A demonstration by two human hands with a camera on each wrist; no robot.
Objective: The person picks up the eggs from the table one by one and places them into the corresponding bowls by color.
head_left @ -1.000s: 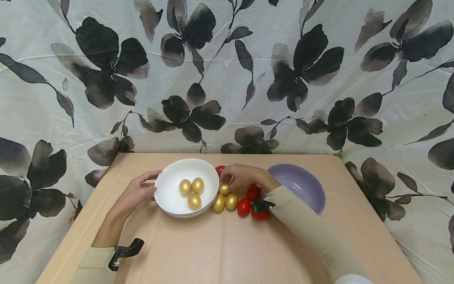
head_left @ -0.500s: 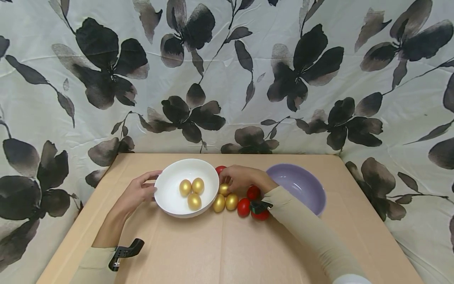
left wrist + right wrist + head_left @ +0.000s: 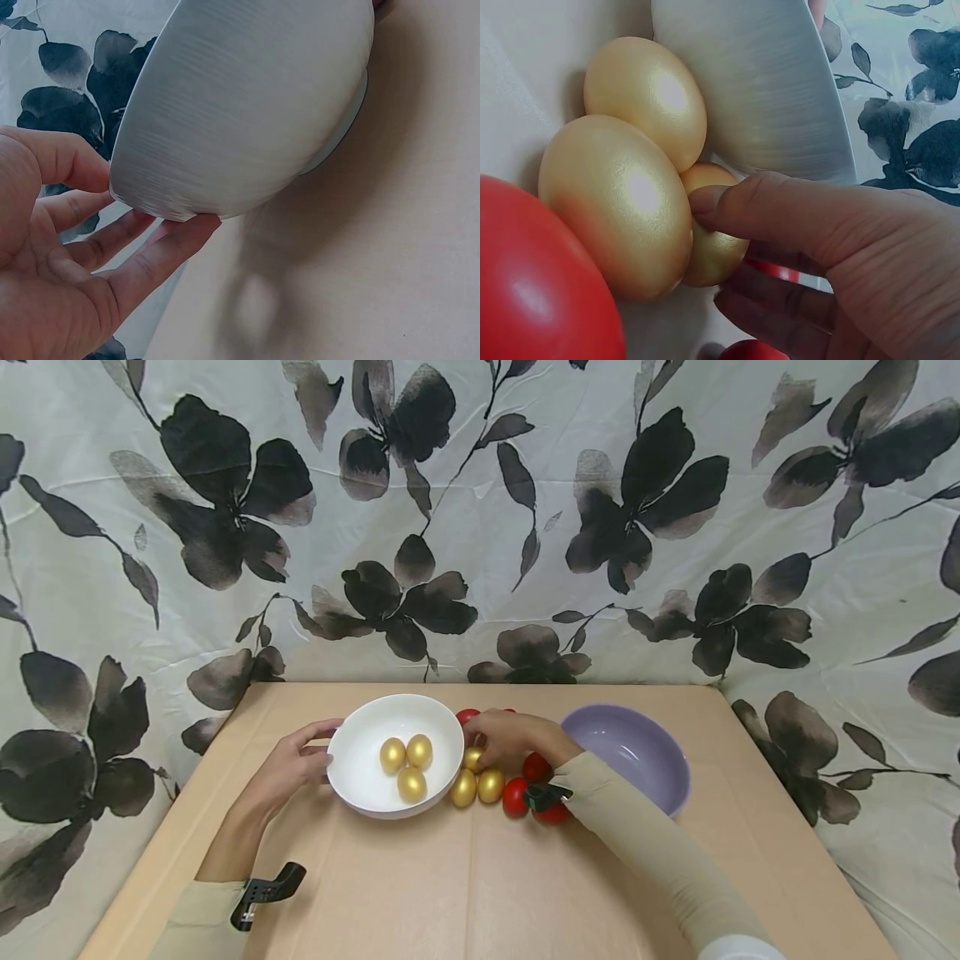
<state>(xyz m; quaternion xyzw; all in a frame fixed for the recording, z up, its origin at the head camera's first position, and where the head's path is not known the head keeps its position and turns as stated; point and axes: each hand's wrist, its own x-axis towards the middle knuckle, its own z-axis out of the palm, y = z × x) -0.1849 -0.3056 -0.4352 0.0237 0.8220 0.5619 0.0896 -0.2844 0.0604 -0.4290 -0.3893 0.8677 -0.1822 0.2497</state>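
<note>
In the head view my left hand [image 3: 296, 760] holds the white bowl [image 3: 352, 793] at its left side. The left wrist view shows the thumb and fingers against the bowl's rim and outer wall [image 3: 247, 105]. Three gold eggs [image 3: 412, 784] lie inside the bowl. To its right, my right hand [image 3: 513, 735] pinches a gold egg [image 3: 472, 758], the thumb on its near side in the right wrist view [image 3: 718, 247] and the fingers partly hidden. Two more gold eggs [image 3: 491, 785] lie beside it, close to the bowl.
Several smooth red egg-like pieces [image 3: 515, 797] lie on the table [image 3: 420, 885], some under my right wrist and some behind my hand. A purple bowl [image 3: 637, 752] stands at the back right, partly behind my right forearm. A floral cloth [image 3: 525, 527] hangs behind the table.
My right wrist and forearm have shifted slightly to the left, and a bit of red shows behind the right hand. The left hand and the white bowl have stayed in place.
</note>
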